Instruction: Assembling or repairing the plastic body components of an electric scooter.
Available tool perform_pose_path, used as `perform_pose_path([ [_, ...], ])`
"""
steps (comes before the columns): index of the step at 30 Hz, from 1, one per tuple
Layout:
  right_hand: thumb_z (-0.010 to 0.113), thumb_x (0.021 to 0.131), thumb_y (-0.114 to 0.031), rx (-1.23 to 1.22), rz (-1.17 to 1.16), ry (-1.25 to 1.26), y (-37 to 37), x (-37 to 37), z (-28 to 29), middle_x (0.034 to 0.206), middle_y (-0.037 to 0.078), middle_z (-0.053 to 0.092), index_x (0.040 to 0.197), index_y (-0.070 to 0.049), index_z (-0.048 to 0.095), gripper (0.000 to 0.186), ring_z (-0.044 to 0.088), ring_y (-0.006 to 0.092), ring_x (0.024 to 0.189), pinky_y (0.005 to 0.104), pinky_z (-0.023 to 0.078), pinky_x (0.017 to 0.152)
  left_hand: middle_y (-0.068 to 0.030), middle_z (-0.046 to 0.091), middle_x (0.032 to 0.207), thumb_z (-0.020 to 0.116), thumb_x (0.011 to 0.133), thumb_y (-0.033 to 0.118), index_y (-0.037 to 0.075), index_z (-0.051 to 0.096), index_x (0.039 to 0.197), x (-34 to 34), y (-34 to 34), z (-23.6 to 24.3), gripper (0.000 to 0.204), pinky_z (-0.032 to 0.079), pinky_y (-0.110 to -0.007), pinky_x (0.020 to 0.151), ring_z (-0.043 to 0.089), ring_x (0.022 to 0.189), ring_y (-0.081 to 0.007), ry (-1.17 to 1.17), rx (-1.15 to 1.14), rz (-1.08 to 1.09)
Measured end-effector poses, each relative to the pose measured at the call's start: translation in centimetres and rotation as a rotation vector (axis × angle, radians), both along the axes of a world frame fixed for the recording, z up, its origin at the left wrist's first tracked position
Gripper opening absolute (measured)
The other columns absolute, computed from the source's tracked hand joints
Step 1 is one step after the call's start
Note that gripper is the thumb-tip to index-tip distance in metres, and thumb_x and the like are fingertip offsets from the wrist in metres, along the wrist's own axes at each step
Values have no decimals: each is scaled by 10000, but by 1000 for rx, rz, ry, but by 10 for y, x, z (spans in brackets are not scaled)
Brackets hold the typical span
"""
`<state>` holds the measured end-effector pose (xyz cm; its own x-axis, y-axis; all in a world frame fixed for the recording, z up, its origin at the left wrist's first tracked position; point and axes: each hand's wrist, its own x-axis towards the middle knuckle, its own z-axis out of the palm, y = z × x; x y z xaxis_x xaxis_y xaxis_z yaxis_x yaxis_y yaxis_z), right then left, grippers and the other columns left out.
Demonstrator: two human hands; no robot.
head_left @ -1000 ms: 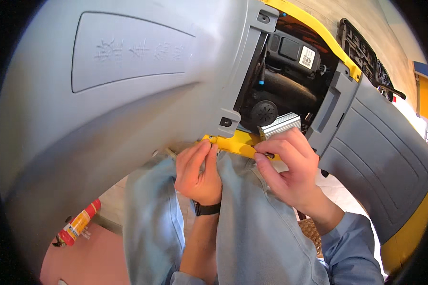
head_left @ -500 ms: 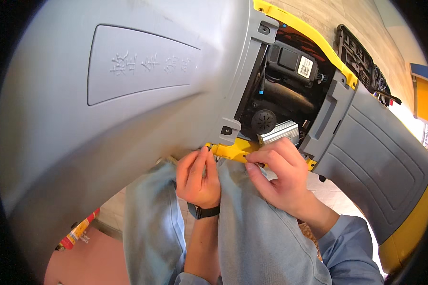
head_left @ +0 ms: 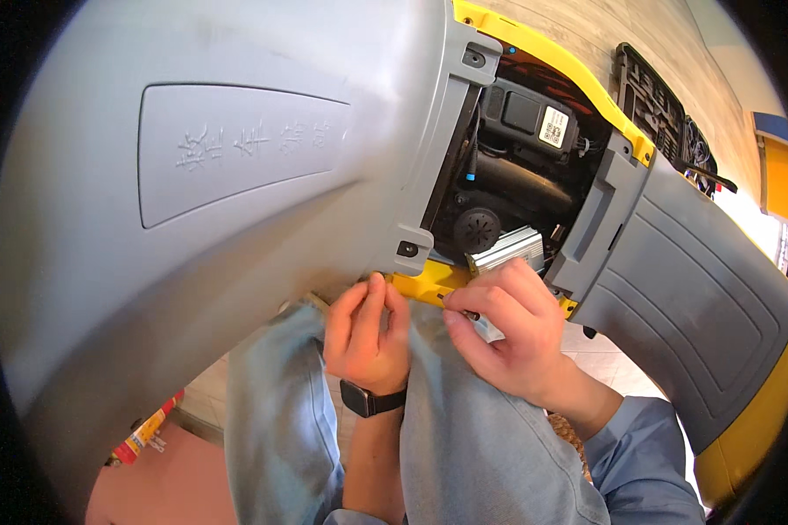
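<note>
One black module, silver block inside bay; right hand grip pinching rod, left hand grip unclear.

Indoors, in what I take for a repair space, prob. a workshop, tho I can't confirm rm. type: a gray-and-yellow machine stands w/ a black electronics box exposed in its open bay. An open tool case lies nearby on wood-look flr.; a red-and-yellow cylinder, partly hidden, shows lower L.
</note>
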<state>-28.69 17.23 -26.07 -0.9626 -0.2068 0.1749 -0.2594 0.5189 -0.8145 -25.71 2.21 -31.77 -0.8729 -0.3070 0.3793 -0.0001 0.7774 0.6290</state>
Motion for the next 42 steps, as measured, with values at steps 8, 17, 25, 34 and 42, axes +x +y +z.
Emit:
perform_pose_path([
  [8, 697, 709, -5, -8, 76, -9, -8, -8, -6, 810, 72, 590, 887, -43, 629, 194, 554, 245, 720, 340, 469, 641, -93, 644, 881, 748, 695, -51, 19, 725, 872, 8, -5, -11, 192, 533, -262, 617, 633, 709, -172, -65, 260, 92],
  [17, 694, 723, -63, 66, 115, 21, -16, -12, -16, 886, 69, 623, 921, -37, 621, 213, 595, 243, 793, 344, 496, 677, -94, 630, 897, 737, 718, -62, 2, 696, 900, 8, 9, -12, 197, 550, -253, 627, 629, 731, -149, -70, 543, 136],
  [25, 640, 715, -84, 82, 202, 115, -23, -14, -21, 891, 62, 641, 936, -44, 624, 225, 616, 215, 791, 321, 479, 658, -85, 628, 885, 717, 709, -87, 13, 698, 895, 10, 13, -16, 212, 534, -245, 608, 625, 714, -149, -36, 625, 197],
  [34, 626, 685, -111, 191, 217, 205, -33, -14, -26, 879, 55, 640, 934, -32, 624, 261, 606, 191, 764, 311, 461, 648, -69, 630, 879, 712, 688, -91, 29, 703, 899, 9, 12, -12, 243, 514, -239, 606, 615, 707, -147, -66, 567, 208],
  [42, 608, 635, -149, 366, 212, 378, -41, -12, -25, 827, 36, 606, 865, -55, 620, 249, 556, 168, 687, 288, 414, 573, -68, 623, 889, 734, 683, -39, 32, 703, 911, 11, 8, -11, 240, 490, -250, 641, 606, 765, -163, -66, 590, 163],
])
